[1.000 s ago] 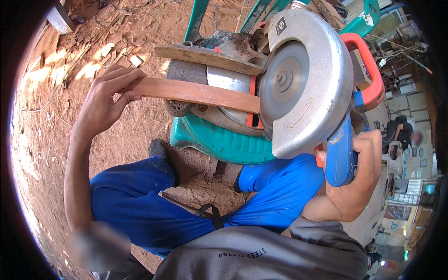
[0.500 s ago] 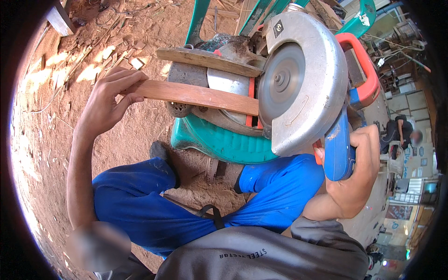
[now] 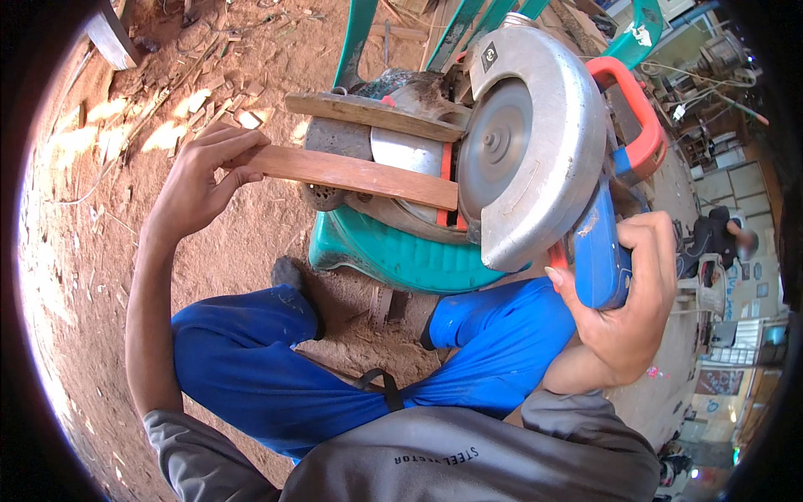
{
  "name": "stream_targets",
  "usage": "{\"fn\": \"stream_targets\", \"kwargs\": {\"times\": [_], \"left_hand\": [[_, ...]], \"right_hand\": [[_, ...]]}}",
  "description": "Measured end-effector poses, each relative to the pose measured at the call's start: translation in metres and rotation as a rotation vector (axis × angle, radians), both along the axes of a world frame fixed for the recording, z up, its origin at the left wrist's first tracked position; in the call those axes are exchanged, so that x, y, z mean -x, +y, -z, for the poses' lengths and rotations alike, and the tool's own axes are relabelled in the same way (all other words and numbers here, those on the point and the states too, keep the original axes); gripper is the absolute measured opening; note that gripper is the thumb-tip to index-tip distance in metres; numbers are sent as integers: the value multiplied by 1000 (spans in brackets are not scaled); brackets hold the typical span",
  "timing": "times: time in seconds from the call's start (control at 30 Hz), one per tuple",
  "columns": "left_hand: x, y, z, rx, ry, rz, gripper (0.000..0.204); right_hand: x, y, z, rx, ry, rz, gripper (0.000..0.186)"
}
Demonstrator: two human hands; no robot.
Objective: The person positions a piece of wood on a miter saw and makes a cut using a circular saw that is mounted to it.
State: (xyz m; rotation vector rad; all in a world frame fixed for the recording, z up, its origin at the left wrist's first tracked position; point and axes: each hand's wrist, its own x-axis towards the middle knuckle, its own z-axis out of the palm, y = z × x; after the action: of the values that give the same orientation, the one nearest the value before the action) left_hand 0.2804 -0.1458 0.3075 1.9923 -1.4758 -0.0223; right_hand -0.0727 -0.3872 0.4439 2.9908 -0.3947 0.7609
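Note:
My left hand (image 3: 199, 182) is closed on the left end of a flat reddish-brown wooden strip (image 3: 351, 176), thumb below and fingers over the top. The strip lies across the metal base of a miter saw (image 3: 567, 159), its right end close beside the round blade (image 3: 495, 140). The blade's face looks smeared, and the silver guard covers its right side. My right hand (image 3: 629, 322) is wrapped round the saw's blue handle (image 3: 599, 261), with the thumb by the red trigger (image 3: 558, 254). A weathered wooden piece (image 3: 376, 115) lies along the far side of the base.
The saw rests on a green plastic chair (image 3: 393, 251), close in front of my knees. Wood offcuts (image 3: 249, 120) litter the dirt floor at the far left. A red carrying handle (image 3: 644, 125) juts from the saw. Another person (image 3: 715, 234) is at the far right.
The saw's guard, blade and blue handle have shifted a little left and up in the picture, with my right hand on the handle. My left hand keeps its grip on the strip.

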Motion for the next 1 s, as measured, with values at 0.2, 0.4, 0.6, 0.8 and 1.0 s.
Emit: {"fn": "stream_targets", "kwargs": {"times": [0.2,0.4,0.6,0.8,1.0], "left_hand": [[-2,1,1,10,-6,18,45],[0,2,1,1,-18,17,45],[1,3,3,5,18,-7,45],[2,4,4,18,18,5,44],[8,5,-3,-53,46,-39,35]], "right_hand": [[-3,-1,-3,50,-42,-16,47],[-1,-2,-2,23,-27,-10,50],[-3,-3,-2,53,-53,-27,47],[-1,-3,-2,42,-39,-30,51],[-1,-1,-2,35,-37,-15,52]]}}
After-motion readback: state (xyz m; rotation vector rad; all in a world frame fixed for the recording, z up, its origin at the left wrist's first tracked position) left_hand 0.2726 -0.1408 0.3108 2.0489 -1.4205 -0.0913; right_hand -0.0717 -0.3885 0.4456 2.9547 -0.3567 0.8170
